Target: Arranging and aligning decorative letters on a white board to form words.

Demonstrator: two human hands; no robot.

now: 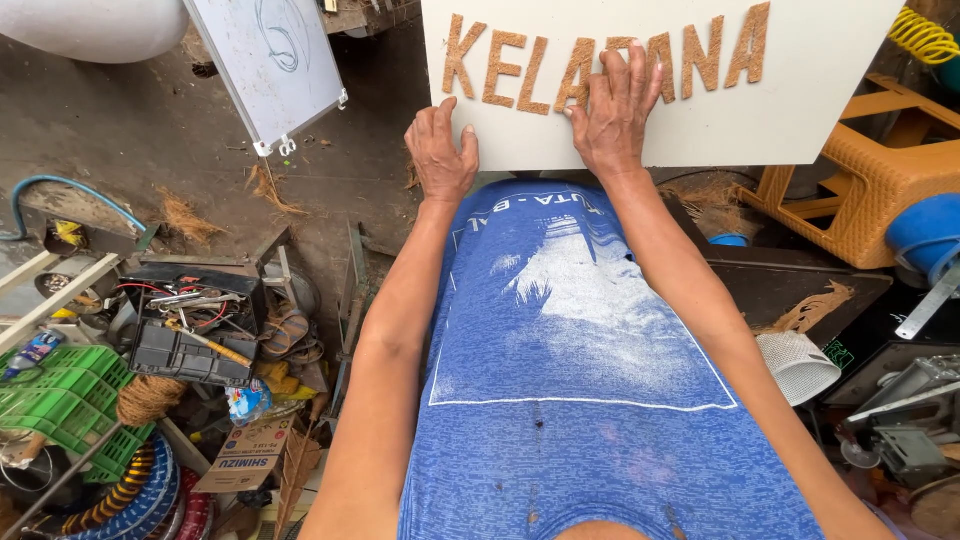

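Observation:
A white rectangular board with several brown fibrous cut-out letters stuck on it lies across my lap, at the top of the head view. My left hand grips the board's near edge at its lower left, thumb and fingers wrapped over the rim. My right hand lies flat on the board's face, fingers spread and pressing on the letters in the middle of the row. My blue shirt fills the lower centre.
A second white board leans on the ground at upper left. A black toolbox, green crates and coiled hoses crowd the left. An orange woven stool and metal parts stand on the right.

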